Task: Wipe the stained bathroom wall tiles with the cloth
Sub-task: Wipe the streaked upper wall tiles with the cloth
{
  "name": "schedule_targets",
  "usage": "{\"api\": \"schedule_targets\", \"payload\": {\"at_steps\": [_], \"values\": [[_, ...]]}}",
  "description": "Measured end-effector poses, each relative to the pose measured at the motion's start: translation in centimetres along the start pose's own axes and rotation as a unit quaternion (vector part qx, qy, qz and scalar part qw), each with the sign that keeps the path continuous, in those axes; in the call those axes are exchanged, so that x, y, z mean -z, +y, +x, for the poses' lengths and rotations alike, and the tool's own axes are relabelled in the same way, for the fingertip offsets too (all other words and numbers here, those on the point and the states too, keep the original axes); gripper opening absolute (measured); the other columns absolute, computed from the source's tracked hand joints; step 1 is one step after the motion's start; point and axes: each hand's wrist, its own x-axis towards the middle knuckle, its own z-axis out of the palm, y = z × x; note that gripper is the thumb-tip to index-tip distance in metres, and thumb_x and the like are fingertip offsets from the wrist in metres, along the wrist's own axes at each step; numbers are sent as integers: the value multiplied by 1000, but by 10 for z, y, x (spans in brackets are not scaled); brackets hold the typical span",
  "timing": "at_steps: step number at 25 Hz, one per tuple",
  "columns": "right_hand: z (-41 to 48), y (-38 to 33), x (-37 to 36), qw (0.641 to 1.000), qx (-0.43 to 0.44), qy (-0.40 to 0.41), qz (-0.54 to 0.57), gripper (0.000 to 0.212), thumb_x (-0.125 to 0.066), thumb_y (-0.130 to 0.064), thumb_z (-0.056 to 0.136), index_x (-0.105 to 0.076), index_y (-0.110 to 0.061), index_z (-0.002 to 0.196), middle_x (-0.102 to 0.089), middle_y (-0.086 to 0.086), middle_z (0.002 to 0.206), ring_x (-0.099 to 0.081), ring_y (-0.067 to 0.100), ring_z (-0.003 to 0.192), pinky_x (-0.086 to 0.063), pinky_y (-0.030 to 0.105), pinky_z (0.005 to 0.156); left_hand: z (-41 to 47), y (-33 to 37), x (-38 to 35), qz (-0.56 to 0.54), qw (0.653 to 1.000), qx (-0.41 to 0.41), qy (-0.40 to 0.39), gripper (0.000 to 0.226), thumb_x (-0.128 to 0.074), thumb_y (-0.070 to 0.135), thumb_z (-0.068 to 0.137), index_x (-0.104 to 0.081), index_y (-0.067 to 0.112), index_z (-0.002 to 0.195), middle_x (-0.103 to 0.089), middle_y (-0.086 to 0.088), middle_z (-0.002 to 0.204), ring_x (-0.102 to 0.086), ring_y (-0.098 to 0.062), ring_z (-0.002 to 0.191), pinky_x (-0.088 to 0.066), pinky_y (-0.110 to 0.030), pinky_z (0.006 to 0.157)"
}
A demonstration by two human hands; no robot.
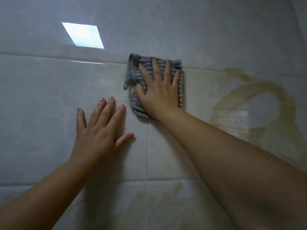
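Head view: glossy pale wall tiles (49, 100) with thin grout lines. Right hand (157, 92) presses flat, fingers spread, on one folded grey-blue ribbed cloth (132, 72). Left hand (98, 130) rests open on the tile just left of it. One looping brownish stain (262, 84) lies to the right, with perhaps a fainter smear (179, 186) nearer.

Wall tiles (207, 90) are lying open at three o'clock from the cloth (132, 70), toward the brown stain (259, 84); the left hand (98, 130) is blocking passage at eight o'clock.
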Motion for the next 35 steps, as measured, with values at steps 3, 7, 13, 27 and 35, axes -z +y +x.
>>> {"api": "schedule_targets", "payload": {"at_steps": [3, 7, 13, 27, 35], "values": [[-21, 31, -5, 999, 43, 18, -22, 66, -24, -57, 90, -20, -37, 152, -9, 3, 163, 1, 35, 149, 7, 57, 116, 0, -1, 1, 4, 1000, -2, 6, 78, -15, 72, 92, -20, 26, 155, -11, -4, 165, -5, -21, 152, -8, -66, 116], [-3, 87, 7, 986, -168, 16, -2, 63, -21, -55, 94, -14, -35, 154, -1, 3, 164, 6, 35, 149, 5, 59, 117, 0, 0, 2, 10, 1000, -5, 2, 77, -20, 70, 92, -24, 24, 154, -15, -6, 164, -8, -22, 151, -12, -67, 115], [-116, 11, -16, 999, 39, 26, -1, 64, -31, -52, 91, -26, -33, 152, -13, 6, 162, -2, 37, 149, -1, 61, 117, 0, 2, 3, -3, 1000, 11, -9, 78, -14, 71, 91, -17, 27, 156, -8, -4, 165, 1, -20, 152, -3, -64, 118], [-170, 27, -19, 996, 82, 19, -15, 66, -42, -52, 88, -32, -33, 150, -18, 6, 162, -7, 38, 149, -7, 63, 116, 1, 3, 9, -14, 999, 17, -26, 79, -15, 72, 90, -13, 29, 156, -2, -2, 166, 6, -18, 152, 1, -62, 118], [-144, 50, -18, 993, -102, 61, -19, 65, -33, -51, 90, -29, -28, 150, -20, 11, 160, -12, 42, 147, -9, 65, 115, 2, 8, 12, -21, 999, 21, -40, 79, -12, 72, 90, -12, 28, 156, 1, -4, 166, 8, -19, 152, 3, -63, 117]]}}
